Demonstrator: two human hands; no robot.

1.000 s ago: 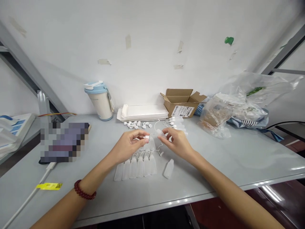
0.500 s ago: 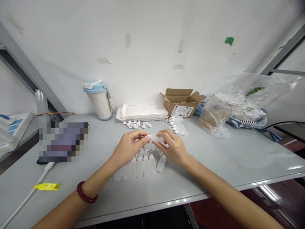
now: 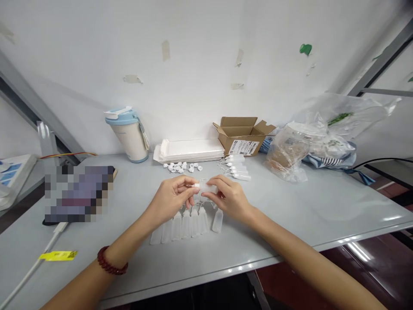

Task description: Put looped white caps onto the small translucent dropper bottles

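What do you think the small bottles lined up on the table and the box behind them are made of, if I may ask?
The bottles look like soft plastic, possibly polyethylene: their milky, translucent walls let light through, with a matte, frosted finish. The box appears to be plain brown corrugated cardboard, uncoated, judging by its dull surface and folded flaps.
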